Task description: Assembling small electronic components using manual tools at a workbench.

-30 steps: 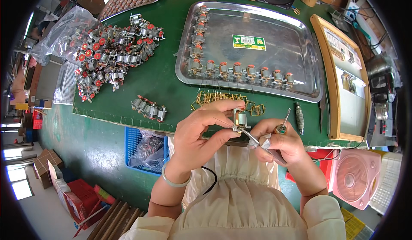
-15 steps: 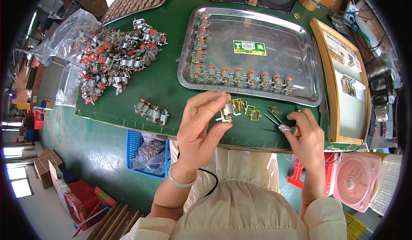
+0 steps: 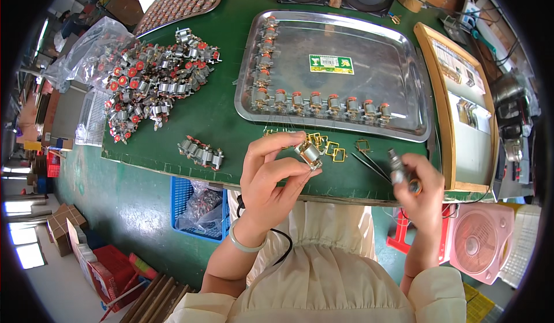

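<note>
Left grip (image 3: 270, 178) pinches small metal part (image 3: 310, 153), now tilted, above the counter (image 3: 231, 127), while blurred right grip (image 3: 422, 191) has just closed on grey tool (image 3: 396, 165), leaving neither free.

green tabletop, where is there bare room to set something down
Bare room: the green tabletop between the silver-and-red component heap, short silver component row and shiny rectangular metal tray; also inside the tray, right of its green-and-white label. Crowded: in front of the tray, with gold wire frames, left hand and right hand.
</note>
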A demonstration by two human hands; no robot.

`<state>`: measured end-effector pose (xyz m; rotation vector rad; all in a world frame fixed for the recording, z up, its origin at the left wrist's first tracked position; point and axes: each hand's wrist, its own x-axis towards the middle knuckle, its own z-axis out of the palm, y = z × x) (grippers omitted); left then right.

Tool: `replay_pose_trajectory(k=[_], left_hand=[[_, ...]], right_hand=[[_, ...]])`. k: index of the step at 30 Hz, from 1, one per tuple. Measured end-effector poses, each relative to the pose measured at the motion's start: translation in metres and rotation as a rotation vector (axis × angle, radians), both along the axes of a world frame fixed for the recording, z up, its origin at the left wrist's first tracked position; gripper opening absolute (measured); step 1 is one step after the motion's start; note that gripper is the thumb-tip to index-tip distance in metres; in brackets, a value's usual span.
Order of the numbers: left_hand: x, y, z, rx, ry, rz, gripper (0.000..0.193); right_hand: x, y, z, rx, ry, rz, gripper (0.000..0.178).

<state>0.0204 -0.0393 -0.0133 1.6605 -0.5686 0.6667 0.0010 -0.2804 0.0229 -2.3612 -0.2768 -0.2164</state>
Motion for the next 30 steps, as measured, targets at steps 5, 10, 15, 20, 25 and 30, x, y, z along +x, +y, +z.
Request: replay_pose_trajectory(k=[5, 10, 15, 20, 25, 30], left_hand=[[0.002, -0.005, -0.002, 0.069, -0.061, 0.053, 0.025], [0.004, -0.005, 0.001, 0.215, -0.11, 0.127, 0.027], [0.004, -0.01, 0.002, 0.207, -0.12, 0.126, 0.028], [0.003, -0.018, 0.003, 0.127, -0.078, 0.085, 0.027], [0.006, -0.028, 0.0, -0.05, 0.057, -0.055, 0.026], [0.0, -0.052, -0.008, -0.092, 0.222, -0.219, 0.028]], right_hand=[[0.01, 0.039, 0.0, 0.037, -0.284, 0.341, 0.031], [0.018, 0.045, 0.002, -0.012, -0.396, 0.358, 0.034], [0.017, 0.041, 0.004, 0.207, -0.101, 0.338, 0.025], [0.017, 0.031, 0.015, 0.795, 0.659, 0.179, 0.017], [0.018, -0.002, 0.002, 0.089, 0.065, 0.155, 0.019], [0.013, -0.011, -0.002, -0.18, -0.089, 0.006, 0.03]])
